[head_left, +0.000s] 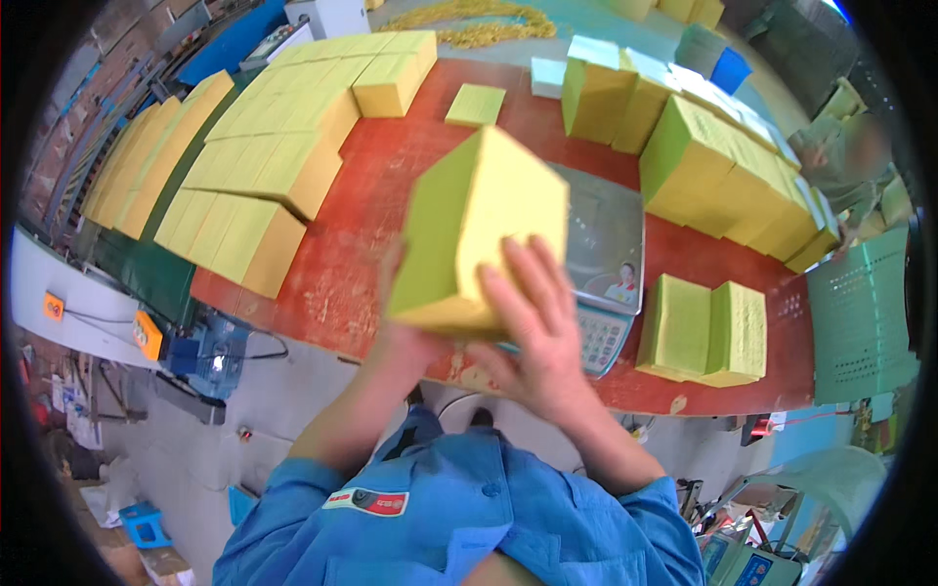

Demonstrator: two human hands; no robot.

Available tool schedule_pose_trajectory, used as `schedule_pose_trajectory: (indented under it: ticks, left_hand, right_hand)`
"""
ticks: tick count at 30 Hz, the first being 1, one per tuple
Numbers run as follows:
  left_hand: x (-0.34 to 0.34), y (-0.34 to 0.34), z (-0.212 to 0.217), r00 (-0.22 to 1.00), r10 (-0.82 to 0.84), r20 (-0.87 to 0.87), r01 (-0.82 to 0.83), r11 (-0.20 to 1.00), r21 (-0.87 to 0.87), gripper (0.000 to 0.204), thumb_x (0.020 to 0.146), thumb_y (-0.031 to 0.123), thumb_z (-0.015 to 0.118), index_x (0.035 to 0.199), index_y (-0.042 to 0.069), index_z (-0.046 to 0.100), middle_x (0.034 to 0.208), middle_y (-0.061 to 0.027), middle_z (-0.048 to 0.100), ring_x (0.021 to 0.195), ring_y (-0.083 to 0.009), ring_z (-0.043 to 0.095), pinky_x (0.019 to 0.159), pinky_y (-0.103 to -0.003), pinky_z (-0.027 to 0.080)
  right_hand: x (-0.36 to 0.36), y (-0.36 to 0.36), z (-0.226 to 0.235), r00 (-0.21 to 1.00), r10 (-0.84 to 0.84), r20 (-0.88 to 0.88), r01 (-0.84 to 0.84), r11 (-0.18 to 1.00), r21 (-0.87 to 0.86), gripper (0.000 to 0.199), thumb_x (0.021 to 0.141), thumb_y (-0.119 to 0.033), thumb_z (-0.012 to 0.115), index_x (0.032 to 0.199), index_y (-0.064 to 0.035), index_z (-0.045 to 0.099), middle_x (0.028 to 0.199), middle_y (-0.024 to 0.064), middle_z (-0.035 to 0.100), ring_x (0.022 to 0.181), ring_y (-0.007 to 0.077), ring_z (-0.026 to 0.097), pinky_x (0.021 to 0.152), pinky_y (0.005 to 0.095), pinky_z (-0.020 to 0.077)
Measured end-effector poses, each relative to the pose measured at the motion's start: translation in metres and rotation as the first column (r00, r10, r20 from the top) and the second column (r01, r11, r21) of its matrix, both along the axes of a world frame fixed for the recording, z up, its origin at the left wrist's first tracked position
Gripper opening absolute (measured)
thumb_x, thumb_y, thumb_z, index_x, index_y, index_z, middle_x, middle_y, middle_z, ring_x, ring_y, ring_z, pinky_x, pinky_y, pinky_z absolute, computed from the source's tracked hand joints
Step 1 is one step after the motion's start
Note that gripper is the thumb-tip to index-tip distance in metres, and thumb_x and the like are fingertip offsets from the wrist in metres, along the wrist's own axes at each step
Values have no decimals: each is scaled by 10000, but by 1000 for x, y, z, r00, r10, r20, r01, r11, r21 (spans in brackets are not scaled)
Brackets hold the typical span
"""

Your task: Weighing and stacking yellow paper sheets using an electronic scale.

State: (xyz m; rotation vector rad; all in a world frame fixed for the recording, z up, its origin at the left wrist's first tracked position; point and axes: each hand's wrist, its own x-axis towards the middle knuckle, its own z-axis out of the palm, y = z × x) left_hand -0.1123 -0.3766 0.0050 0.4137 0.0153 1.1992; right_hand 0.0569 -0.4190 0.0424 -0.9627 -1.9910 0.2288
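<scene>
Between my two hands I hold a thick block of yellow paper (513,210), tilted, above the red table. My left hand (405,337) grips its left side and underside, and most of those fingers are hidden behind it. On the block's near right face, the fingers of my right hand (537,327) lie pressed. Partly covered by the block and my right hand, a digital weighing scale (608,230) with a metal plate and keypad stands just behind. To the right of the scale, two smaller yellow paper stacks (699,330) sit side by side.
Rows of yellow paper blocks (264,161) fill the table's left side. More paper stacks (718,171) line the right. A thin paper pad (476,104) lies on the red table (366,181). A green perforated crate (860,317) stands beyond the right edge, near another person (840,161).
</scene>
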Motion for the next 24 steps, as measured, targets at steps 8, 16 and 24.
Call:
schedule_pose_trajectory:
  ticks: [8,16,24]
  left_hand:
    - [109,82,-32,984,-138,112,162,954,-252,761,952,672,238,1460,123,381,1422,-110,480,1291,-307,482,1043,-493,421]
    - [-68,67,-49,552,-739,-387,675,668,-314,673,966,584,423,1389,63,474,1287,-154,600,1129,-264,603,990,-425,457]
    - [-192,413,-19,-566,544,-620,36,767,640,856,805,683,577,1345,23,499,1280,-235,569,1199,-341,550,986,-420,458]
  right_hand:
    - [75,84,16,963,-233,137,247,964,-98,582,762,-45,682,1325,-87,540,1378,164,510,1302,386,446,1070,455,390]
    - [27,64,19,751,-361,552,414,910,33,572,721,-75,701,1277,-91,571,1358,158,517,1311,386,438,1085,550,316]
    - [-150,60,-90,989,131,63,-104,941,-322,606,654,-59,761,1236,-73,591,1291,148,564,1230,355,525,996,461,444]
